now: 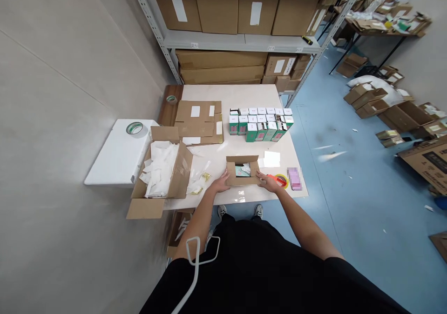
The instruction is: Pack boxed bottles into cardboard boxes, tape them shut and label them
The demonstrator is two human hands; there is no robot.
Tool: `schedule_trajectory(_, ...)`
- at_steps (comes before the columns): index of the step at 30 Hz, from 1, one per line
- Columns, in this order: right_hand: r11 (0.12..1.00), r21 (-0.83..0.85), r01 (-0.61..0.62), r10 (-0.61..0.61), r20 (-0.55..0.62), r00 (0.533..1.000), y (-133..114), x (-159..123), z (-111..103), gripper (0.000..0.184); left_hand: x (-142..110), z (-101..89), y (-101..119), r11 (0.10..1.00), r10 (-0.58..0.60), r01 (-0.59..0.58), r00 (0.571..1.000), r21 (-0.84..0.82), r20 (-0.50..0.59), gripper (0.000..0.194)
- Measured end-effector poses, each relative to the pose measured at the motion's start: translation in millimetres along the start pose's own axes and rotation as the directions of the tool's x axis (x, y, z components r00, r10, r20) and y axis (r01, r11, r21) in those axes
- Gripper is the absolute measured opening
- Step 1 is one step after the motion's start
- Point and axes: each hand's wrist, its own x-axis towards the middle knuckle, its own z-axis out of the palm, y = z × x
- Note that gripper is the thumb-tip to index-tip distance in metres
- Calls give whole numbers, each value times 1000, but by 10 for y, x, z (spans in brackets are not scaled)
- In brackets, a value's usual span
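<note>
The small carton (240,181), a green item (239,171) already inside but its top unclosed, is touched by left hand (222,183) and right hand (267,182), though whether the fingers clamp it cannot be told.

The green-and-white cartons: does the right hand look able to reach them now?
Probably yes: only flat white sheets seem to lie between the right hand and the cartons, though that hand touches the open cardboard box.
</note>
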Motion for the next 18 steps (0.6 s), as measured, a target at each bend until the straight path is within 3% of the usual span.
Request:
schedule_trajectory(4,979,176,-104,136,-176,975,-86,165,61,47,79,-84,68,992,-22,11,995,-124,-94,72)
schedule_trajectory(8,940,74,-334,330,-457,826,-180,390,268,40,77,-15,277,987,-114,68,935,-145,-336,75)
schedule_trajectory(11,890,43,-454,405,-533,743,-144,463,411,37,30,145,411,983,-183,149,872,-111,-455,78)
schedule_trajectory(13,880,44,-473,405,-589,700,-79,469,470,36,15,248,472,978,-210,188,842,-95,-498,76)
schedule_trajectory(16,896,64,-440,380,-623,683,1,462,503,40,67,270,560,973,-215,227,798,-48,-563,77)
schedule_trajectory(18,895,85,-437,399,-588,704,9,465,499,45,157,156,640,982,-143,190,816,25,-560,80)
